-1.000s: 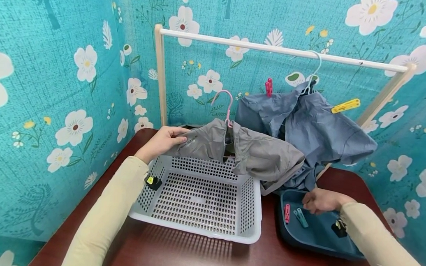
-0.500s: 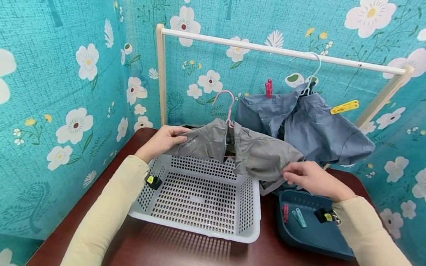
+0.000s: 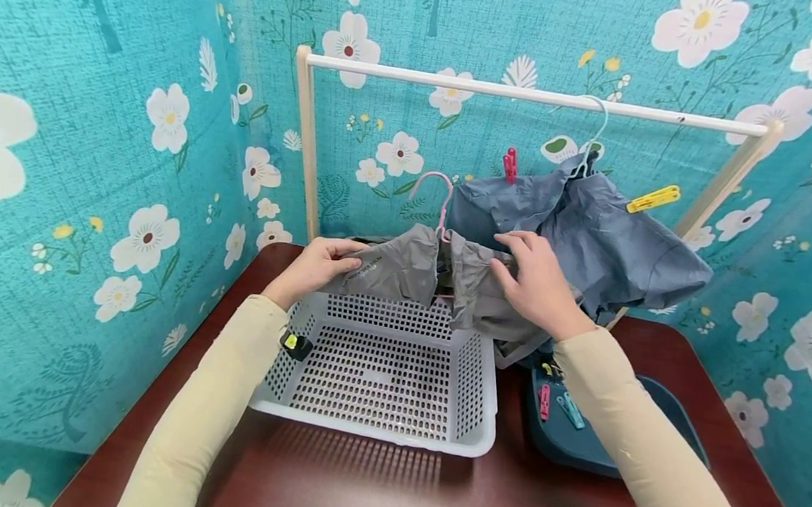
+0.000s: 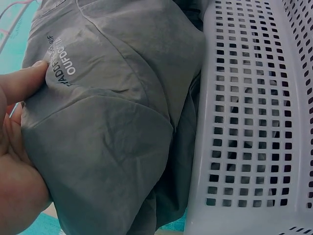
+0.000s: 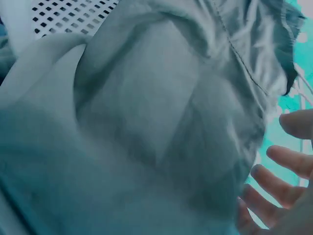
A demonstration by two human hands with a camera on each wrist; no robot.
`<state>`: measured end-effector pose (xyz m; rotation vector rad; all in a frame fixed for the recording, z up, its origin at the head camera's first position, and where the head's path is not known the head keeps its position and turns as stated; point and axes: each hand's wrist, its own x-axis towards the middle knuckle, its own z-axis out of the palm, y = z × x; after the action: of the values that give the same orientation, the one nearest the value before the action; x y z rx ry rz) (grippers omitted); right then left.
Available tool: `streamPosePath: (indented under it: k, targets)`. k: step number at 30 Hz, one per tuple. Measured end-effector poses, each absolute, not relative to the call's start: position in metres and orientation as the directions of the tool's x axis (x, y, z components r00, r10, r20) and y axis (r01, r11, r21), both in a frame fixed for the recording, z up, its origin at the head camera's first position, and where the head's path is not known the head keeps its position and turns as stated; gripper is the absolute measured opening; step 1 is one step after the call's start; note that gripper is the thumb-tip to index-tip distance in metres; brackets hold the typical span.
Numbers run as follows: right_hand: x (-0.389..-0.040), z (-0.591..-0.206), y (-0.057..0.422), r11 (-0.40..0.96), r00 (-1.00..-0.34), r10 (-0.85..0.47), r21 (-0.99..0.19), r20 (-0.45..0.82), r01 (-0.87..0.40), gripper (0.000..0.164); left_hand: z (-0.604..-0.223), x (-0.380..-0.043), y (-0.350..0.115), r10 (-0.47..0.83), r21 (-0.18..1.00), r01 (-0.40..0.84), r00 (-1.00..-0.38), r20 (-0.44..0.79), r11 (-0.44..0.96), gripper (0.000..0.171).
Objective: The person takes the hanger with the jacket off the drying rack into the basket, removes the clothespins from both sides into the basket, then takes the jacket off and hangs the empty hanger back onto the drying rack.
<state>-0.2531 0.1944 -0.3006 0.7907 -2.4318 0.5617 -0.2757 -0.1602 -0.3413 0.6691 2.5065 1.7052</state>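
A grey jacket (image 3: 397,272) with dark print on one side is draped on a pink hanger (image 3: 443,201), above the back of a white basket. With thumb and fingers, my left hand (image 3: 314,272) pinches the jacket's left shoulder; in the left wrist view the thumb lies beside the lettering. My right hand (image 3: 534,282) is over the jacket's other shoulder, its fingers spread and extended. In the right wrist view those fingers (image 5: 276,183) are beside the cloth's edge, and I cannot tell whether they touch it. The hanger's hook is free of the rail.
A white rail (image 3: 418,80) spans the back. A blue-grey jacket (image 3: 605,236) hangs there on a light blue hanger (image 3: 602,126), with red (image 3: 509,165) and yellow clothespins (image 3: 653,198). The perforated basket (image 3: 372,432) stands in front. A dark blue bin (image 3: 576,446) holds clothespins (image 3: 544,402).
My right hand has risen from the dark blue bin and moved left to the grey jacket's right shoulder. My left hand keeps its pinch, while the hanger has shifted slightly right.
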Motion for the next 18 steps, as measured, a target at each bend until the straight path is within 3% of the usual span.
streamPosePath:
  k: [3,10,18]
  targets:
    - [-0.261,-0.305,0.185,0.754,-0.706,-0.436,-0.203,0.558,-0.625,0.037,-0.341,-0.276,-0.159,0.365,0.894,0.33,-0.907,0.211,0.302,0.03]
    - [-0.269,-0.313,0.172,0.711,-0.704,-0.419,-0.275,0.574,-0.647,0.016,-0.34,-0.277,-0.154,0.303,0.831,0.369,-0.918,0.256,0.417,0.023]
    - [-0.266,-0.311,0.162,0.697,-0.697,-0.422,-0.284,0.58,-0.658,0.018,-0.327,-0.273,-0.122,0.304,0.703,0.476,-0.879,0.367,0.529,0.031]
